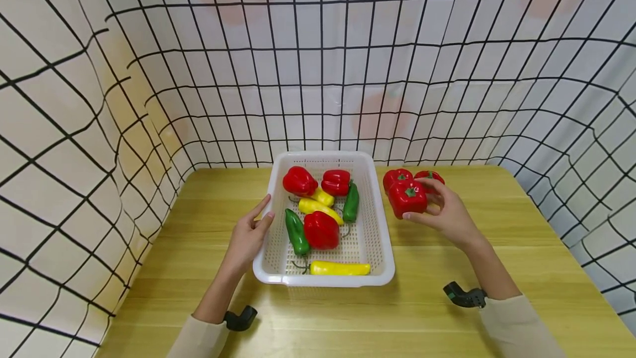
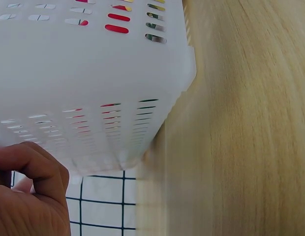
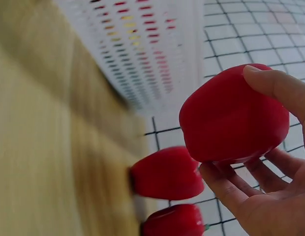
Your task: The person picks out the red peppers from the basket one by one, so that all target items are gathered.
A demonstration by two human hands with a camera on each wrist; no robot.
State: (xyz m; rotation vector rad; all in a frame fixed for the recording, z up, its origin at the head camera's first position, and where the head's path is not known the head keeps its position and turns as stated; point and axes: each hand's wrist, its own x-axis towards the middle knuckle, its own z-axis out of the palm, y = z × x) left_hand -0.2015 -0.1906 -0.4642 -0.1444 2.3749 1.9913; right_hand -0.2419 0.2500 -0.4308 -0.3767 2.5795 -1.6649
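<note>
My right hand (image 1: 451, 215) grips a red bell pepper (image 1: 407, 198) between thumb and fingers, to the right of the white plastic basket (image 1: 388, 253). In the right wrist view the gripped red bell pepper (image 3: 231, 115) is off the table, its underside facing the camera. Two more red bell peppers (image 1: 396, 175) (image 1: 430, 177) stand behind it on the table. My left hand (image 1: 247, 240) holds the basket's left rim, thumb on top; bent fingers show beside its wall in the left wrist view. Inside the basket lie red bell peppers (image 1: 322, 231), green peppers (image 1: 296, 232) and yellow peppers (image 1: 340, 268).
The basket rests on a wooden table (image 1: 199, 258). Behind the table and along both sides stands a black wire grid (image 1: 323, 48) with pale sheeting behind it. Each wrist carries a black camera mount (image 1: 240, 319).
</note>
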